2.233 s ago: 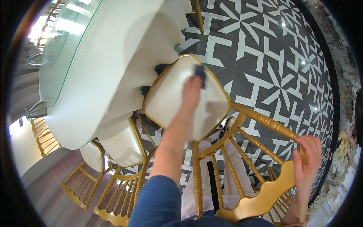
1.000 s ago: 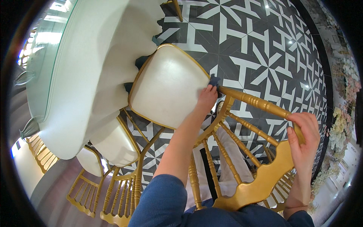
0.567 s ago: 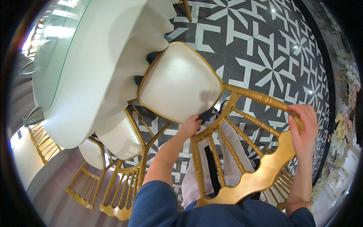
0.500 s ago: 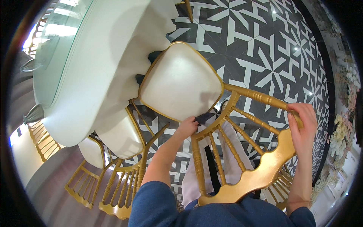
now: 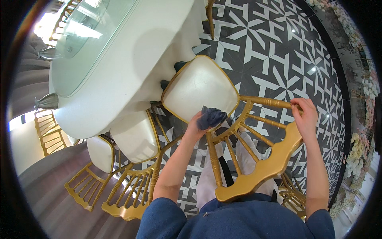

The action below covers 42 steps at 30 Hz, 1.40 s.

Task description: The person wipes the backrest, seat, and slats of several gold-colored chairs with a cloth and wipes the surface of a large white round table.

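Directly in front of me stands a gold chair (image 5: 260,169) with a turned-spindle back and a white padded seat (image 5: 199,89) trimmed in gold. My left hand (image 5: 195,125) is closed on a crumpled dark blue cloth (image 5: 211,117), held by the near edge of the seat. My right hand (image 5: 305,117) grips the upper right part of the chair's back, its fingers wrapped over the gold post. The cloth hides part of the seat's edge and some of my left fingers.
To the left is a table with a white cloth (image 5: 139,71) and a glass top (image 5: 85,63). More gold chairs (image 5: 129,195) with white seats line its near side. Patterned black and white tiles (image 5: 274,59) cover the floor. Pale flowers (image 5: 356,147) run along the right wall.
My left hand has lifted the cloth from below the seat's near edge up to that edge. The view has shifted slightly; my right hand keeps its grip on the chair back.
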Tool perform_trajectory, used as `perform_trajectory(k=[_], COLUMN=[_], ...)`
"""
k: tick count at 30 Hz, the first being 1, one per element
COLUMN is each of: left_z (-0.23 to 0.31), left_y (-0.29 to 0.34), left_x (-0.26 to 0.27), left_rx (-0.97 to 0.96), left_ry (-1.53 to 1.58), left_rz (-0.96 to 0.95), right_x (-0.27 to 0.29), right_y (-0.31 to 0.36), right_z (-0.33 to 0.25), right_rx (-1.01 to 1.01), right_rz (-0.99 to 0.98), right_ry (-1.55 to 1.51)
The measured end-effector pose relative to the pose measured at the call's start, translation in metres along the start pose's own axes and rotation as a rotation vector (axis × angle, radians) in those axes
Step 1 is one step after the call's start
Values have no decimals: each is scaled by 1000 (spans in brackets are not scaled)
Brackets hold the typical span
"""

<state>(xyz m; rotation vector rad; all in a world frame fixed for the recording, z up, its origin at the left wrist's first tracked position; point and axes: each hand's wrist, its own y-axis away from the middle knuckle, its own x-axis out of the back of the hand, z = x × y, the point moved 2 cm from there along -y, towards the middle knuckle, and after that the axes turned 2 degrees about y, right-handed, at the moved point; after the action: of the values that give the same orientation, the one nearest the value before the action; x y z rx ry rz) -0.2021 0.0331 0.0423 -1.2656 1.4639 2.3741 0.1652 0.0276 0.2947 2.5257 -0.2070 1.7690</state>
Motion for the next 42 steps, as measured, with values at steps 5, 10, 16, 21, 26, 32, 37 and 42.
perform_trajectory(k=[5, 10, 16, 21, 26, 32, 37, 42], left_z=[-7, -27, -98, -144, -158, -169, -190, -213], left_y=[64, 121, 164, 143, 91, 51, 98, 173], left_x=[-67, -107, -207, -291, -349, -410, -390, -330], left_rx=[-200, -442, -576, -792, -1027, -1384, -1309, -1140], left_ry=[-215, -770, -1043, -1376, -1423, -1707, -2083, -2273], left_rz=[5, 31, 33, -80, 41, 113, 61, 95], right_x=[-1, -2, 13, 25, 14, 19, 37, 21], right_y=[2, 5, 13, 28, 61, 79, 83, 111], right_z=[2, 12, 32, 89, 154, 186, 206, 224], right_rx=[9, 70, -92, -226, -291, -340, -308, -386], right_rz=[40, 88, 4, -33, -126, -197, -184, -143], right_ry=[22, -38, -884, -1297, -1160, -1260, -1284, -1340])
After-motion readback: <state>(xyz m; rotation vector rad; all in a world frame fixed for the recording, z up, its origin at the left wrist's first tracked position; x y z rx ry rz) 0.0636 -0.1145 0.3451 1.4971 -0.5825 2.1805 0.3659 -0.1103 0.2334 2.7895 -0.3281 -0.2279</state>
